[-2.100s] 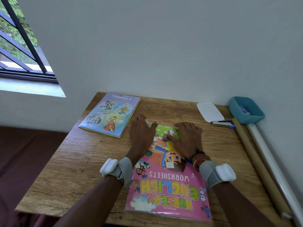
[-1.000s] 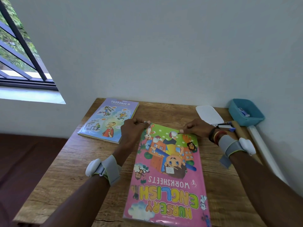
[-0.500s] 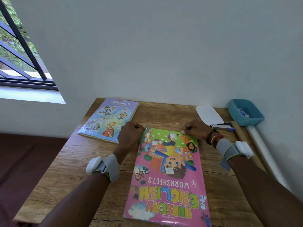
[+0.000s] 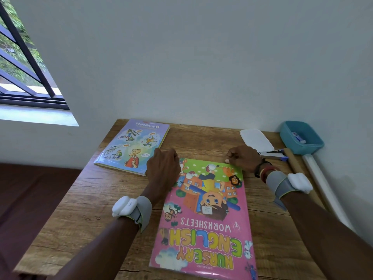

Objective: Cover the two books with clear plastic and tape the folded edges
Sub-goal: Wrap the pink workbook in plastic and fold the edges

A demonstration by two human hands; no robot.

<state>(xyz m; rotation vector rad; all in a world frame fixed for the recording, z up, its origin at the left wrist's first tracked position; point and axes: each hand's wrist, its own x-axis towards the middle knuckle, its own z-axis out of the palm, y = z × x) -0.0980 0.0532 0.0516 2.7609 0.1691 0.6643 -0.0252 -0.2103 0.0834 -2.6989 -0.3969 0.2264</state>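
My right hand (image 4: 243,158) pinches the far edge of the pink Nursery English book (image 4: 205,229), which lies in the lower centre of the frame. My left hand (image 4: 163,170) curls over its far left corner, and I cannot tell what those fingers grip. The purple book (image 4: 133,146) lies left of centre.

My left hand (image 4: 163,170) and right hand (image 4: 243,158) grip far corners of pink workbook (image 4: 203,219); blue book (image 4: 133,146) lies off its far-left corner, apart.
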